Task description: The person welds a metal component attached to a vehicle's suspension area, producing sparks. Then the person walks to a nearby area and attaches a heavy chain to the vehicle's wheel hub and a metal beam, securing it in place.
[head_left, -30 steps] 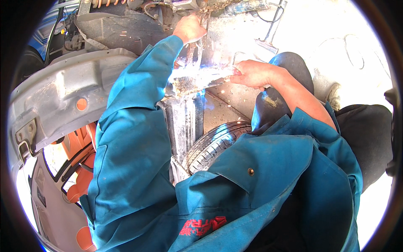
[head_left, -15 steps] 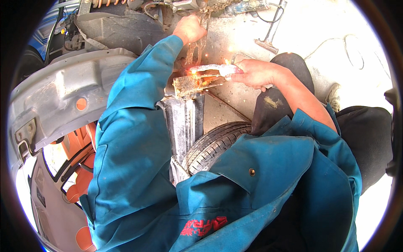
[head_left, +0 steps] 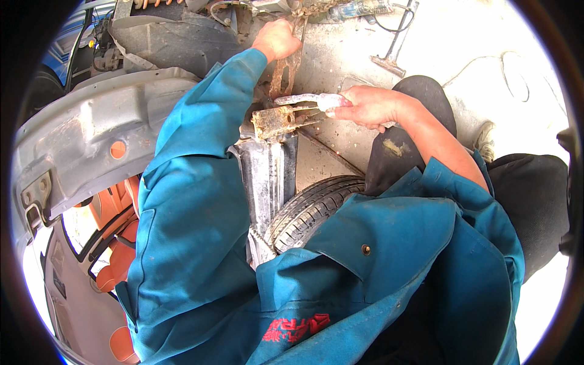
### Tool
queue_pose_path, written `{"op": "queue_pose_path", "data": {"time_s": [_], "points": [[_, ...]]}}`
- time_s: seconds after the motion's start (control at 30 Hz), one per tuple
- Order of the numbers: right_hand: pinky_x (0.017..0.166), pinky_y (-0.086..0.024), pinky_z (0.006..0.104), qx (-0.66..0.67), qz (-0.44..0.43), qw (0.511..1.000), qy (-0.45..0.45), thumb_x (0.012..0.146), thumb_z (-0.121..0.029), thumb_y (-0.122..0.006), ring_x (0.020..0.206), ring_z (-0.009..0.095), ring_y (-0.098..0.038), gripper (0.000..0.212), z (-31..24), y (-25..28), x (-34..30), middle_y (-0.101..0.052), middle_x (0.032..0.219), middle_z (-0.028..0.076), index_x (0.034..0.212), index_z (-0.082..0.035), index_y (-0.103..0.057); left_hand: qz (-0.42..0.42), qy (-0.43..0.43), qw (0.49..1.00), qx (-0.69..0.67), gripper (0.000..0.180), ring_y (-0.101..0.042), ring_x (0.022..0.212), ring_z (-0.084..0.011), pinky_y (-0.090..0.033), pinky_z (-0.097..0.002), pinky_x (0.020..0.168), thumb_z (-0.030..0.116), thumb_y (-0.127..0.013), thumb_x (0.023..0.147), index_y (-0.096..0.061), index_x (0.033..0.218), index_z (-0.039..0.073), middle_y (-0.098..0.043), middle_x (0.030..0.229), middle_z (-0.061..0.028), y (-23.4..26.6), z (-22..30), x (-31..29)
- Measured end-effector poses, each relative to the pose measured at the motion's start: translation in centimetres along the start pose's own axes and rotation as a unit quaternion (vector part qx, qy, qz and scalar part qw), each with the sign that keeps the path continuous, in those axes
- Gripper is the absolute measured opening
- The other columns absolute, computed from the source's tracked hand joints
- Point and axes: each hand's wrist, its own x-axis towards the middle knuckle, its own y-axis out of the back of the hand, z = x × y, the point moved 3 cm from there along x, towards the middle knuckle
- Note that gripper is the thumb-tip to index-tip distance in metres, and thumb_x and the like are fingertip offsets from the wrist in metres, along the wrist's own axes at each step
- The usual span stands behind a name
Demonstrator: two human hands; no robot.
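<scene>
- At the silver rail (head_left: 266, 176), glare and sparks had gone; we judged work paused.
- The rusty bracket (head_left: 272, 123) sat at its end.
- Left hand (head_left: 277, 41): grip hidden; we could not tell.
- Right hand (head_left: 372, 107): clamped on torch (head_left: 304, 98), tip near bracket.

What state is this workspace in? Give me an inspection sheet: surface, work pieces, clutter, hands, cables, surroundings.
Surface: pale floor, speckled with dirt.
Work pieces: rusty bracket by the upper end of a grey metal rail; rusty strip farther up the picture.
Clutter: hammer-like tool and blue power tool on the floor; tire beside the rail.
Hands: right hand holds a curved-neck torch; left hand is curled by the rusty strip's upper part, its grip hidden.
Cables: thin cable on the floor at right; dark cord by the blue power tool.
Surroundings: grey car body panel at left; orange seats visible below it.
</scene>
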Motion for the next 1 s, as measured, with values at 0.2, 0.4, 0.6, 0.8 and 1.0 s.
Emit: {"op": "queue_pose_path", "data": {"time_s": [0.2, 0.4, 0.6, 0.8, 1.0], "points": [[0.044, -0.049, 0.0381, 0.0, 0.006, 1.0, 0.001, 0.107, -0.037, -0.054, 0.042, 0.019, -0.051, 0.039, -0.22, -0.09, -0.08, -0.049, 0.054, 0.006, 0.103, 0.0, -0.065, 0.003, -0.007, 1.0, 0.006, 0.041, -0.072, 0.103, -0.0416, -0.056, -0.0463, 0.096, 0.033, -0.075, 0.081, -0.077, 0.1, -0.003, -0.074, 0.103, -0.0281, 0.23, 0.22, -0.11], [0.042, -0.048, 0.0359, -0.028, -0.001, 1.0, 0.006, 0.107, -0.039, -0.056, 0.046, 0.017, -0.054, 0.039, 0.18, -0.02, 0.34, -0.05, 0.058, 0.004, 0.106, -0.001, -0.061, -0.048, 0.011, 0.999, 0.0, 0.043, -0.069, 0.112, -0.0409, -0.055, -0.0461, 0.101, 0.031, -0.07, 0.078, -0.077, 0.105, -0.002, -0.073, 0.116, -0.0256, 0.62, 0.39, 0.02], [0.045, -0.049, 0.0391, -0.043, 0.016, 0.999, 0.025, 0.105, -0.045, -0.057, 0.045, 0.02, -0.058, 0.046, 0.63, -0.1, 0.77, -0.054, 0.058, 0.009, 0.107, 0.0, -0.067, -0.05, 0.02, 0.999, -0.009, 0.044, -0.069, 0.113, -0.0414, -0.055, -0.0456, 0.101, 0.031, -0.07, 0.078, -0.077, 0.105, -0.004, -0.071, 0.12, -0.0258, 0.69, 0.44, -0.06], [0.044, -0.05, 0.0367, -0.04, 0.018, 0.999, 0.02, 0.107, -0.037, -0.056, 0.047, 0.018, -0.057, 0.039, 0.44, -0.02, 0.3, -0.057, 0.065, 0.008, 0.1, 0.001, -0.064, -0.046, 0.013, 0.999, 0.003, 0.046, -0.069, 0.114, -0.0415, -0.055, -0.0457, 0.101, 0.032, -0.07, 0.079, -0.076, 0.107, -0.004, -0.071, 0.121, -0.0255, 0.71, 0.48, -0.09], [0.045, -0.05, 0.0366, -0.033, 0.016, 0.999, 0.031, 0.106, -0.037, -0.056, 0.048, 0.019, -0.058, 0.039, 0.14, 0.06, 0.17, -0.058, 0.067, 0.008, 0.1, 0.001, -0.063, -0.051, 0.013, 0.999, -0.003, 0.046, -0.068, 0.115, -0.0412, -0.054, -0.0453, 0.103, 0.031, -0.069, 0.08, -0.076, 0.11, -0.004, -0.071, 0.121, -0.0251, 0.9, 0.66, -0.25]]}}
